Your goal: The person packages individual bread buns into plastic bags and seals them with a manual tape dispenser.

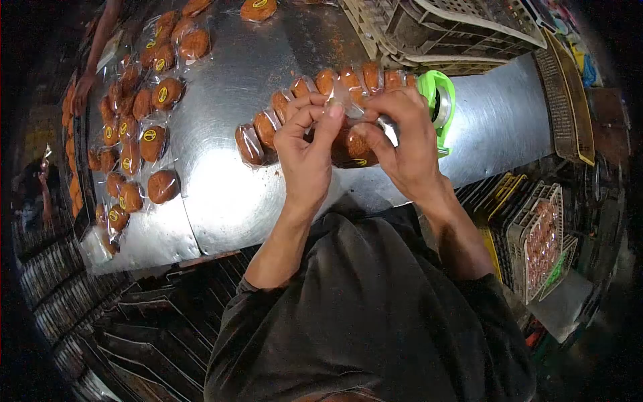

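Note:
My left hand (305,149) and my right hand (403,137) meet over a metal table (228,194), both pinching the clear wrapper of one brown bun (355,149) with a yellow label. Behind my fingers a curved row of wrapped buns (315,90) lies on the table. A green tape dispenser (439,100) stands just right of my right hand.
Many more wrapped buns (137,127) cover the table's left side, some with yellow stickers. Another person's arm (94,53) reaches in at far left. Grey plastic crates (455,30) are stacked at the back right. Wire racks with buns (539,238) stand below right.

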